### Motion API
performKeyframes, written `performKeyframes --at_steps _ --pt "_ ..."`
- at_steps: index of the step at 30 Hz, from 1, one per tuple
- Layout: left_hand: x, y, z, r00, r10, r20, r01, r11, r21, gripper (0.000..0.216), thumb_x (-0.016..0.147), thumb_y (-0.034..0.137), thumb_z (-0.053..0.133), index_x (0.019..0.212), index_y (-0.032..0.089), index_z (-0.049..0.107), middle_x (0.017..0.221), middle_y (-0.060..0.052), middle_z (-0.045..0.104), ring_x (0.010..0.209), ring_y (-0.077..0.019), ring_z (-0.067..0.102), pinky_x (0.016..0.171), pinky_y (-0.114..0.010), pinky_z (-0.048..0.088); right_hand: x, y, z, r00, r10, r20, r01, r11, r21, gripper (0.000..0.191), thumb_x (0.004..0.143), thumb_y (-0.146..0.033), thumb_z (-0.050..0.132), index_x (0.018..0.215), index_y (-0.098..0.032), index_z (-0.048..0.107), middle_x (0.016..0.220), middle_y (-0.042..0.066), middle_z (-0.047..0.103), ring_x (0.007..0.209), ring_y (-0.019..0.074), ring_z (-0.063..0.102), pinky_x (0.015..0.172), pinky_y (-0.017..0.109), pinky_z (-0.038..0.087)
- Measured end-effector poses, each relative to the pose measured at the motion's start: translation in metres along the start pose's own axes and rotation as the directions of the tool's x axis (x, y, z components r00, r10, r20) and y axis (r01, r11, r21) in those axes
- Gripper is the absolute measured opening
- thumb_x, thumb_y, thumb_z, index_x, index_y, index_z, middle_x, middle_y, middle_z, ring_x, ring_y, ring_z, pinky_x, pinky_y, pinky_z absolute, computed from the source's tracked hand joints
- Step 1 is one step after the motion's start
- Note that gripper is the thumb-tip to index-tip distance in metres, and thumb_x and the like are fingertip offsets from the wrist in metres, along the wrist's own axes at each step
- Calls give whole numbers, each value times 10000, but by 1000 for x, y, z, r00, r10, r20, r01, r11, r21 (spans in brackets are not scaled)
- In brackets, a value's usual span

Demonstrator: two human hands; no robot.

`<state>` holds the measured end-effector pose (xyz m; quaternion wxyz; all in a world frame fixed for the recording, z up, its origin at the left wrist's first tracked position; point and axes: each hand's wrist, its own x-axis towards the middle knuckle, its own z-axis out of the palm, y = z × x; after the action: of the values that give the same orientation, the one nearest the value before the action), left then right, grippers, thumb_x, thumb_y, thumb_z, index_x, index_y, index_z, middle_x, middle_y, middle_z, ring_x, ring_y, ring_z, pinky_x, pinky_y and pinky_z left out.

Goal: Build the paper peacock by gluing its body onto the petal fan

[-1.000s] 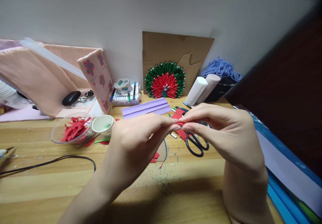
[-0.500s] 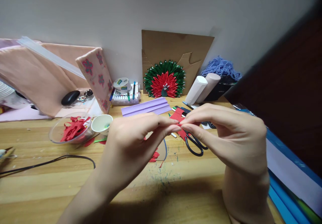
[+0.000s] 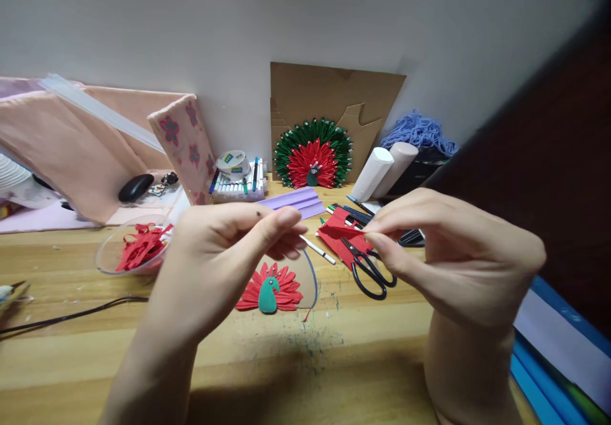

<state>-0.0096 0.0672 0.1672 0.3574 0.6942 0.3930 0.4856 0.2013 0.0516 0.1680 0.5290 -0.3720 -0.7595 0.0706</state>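
Note:
A small folded piece of red paper (image 3: 346, 228) is pinched between the thumb and forefinger of my right hand (image 3: 443, 259), its pointed end facing left. My left hand (image 3: 224, 253) hovers apart from it, thumb laid against the loosely curled fingers, with nothing visible in them. Beneath and between the hands, a green bird body (image 3: 268, 295) with red paper petals (image 3: 286, 278) lies on a round-edged cardboard piece (image 3: 305, 269). Black-handled scissors (image 3: 370, 272) rest on a red paper sheet (image 3: 334, 240) just behind my right hand.
A clear bowl of red scraps (image 3: 138, 247) stands left, near a black cable (image 3: 71, 313). Behind are a folded purple strip (image 3: 300, 202), a box of markers (image 3: 238, 186) and cardboard (image 3: 334, 94) bearing a green-and-red peacock (image 3: 312, 151). White rolls (image 3: 375, 174) stand back right.
My hands have moved apart: the left has come off the red paper and shifted left, the right has moved slightly right with it. The green bird body has come into view.

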Motion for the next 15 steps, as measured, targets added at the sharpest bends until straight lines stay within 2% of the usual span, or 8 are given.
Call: performKeyframes --at_steps 1,3,5,7,10,15 --pt "2 0 1 993 -73 94 80 994 -76 310 859 401 541 749 191 741 624 -45 722 524 -145 674 486 -208 563 0 1 0 998 -63 -23 62 998 -31 166 727 -147 709 841 -268 697 759 3 692 709 182 638 637 334 517" --pt "5 1 5 943 -177 281 236 953 -191 453 878 481 461 727 157 739 630 -80 724 533 -168 686 489 -226 571 -1 3 1 981 -189 -41 183 976 -115 219 717 -136 720 879 -282 697 779 1 700 730 188 641 661 344 518" --pt "7 2 10 898 -218 382 328 910 -253 460 870 494 469 735 146 738 664 -93 731 572 -183 698 511 -237 579 -3 3 2 961 -278 -15 269 941 -206 248 714 -134 726 897 -298 695 783 -3 708 722 192 642 662 349 518" --pt "8 2 14 887 -223 404 357 886 -295 377 859 446 521 759 157 741 681 -86 735 602 -185 704 533 -239 584 -4 2 1 945 -325 25 319 907 -277 244 720 -151 728 896 -316 693 782 -8 715 700 196 643 641 352 520" --pt "8 1 16 901 -208 380 340 883 -322 276 845 375 571 776 171 745 694 -75 738 625 -180 706 565 -245 590 -6 1 0 933 -350 83 357 873 -334 244 733 -175 722 917 -333 688 807 -14 724 702 207 648 614 360 529" --pt "9 -2 18 935 -176 309 250 944 -218 196 806 342 629 790 181 741 673 -52 729 615 -163 697 571 -234 581 -5 7 1 897 -419 139 441 833 -334 273 730 -141 718 938 -316 687 865 -18 720 756 195 645 652 349 545"
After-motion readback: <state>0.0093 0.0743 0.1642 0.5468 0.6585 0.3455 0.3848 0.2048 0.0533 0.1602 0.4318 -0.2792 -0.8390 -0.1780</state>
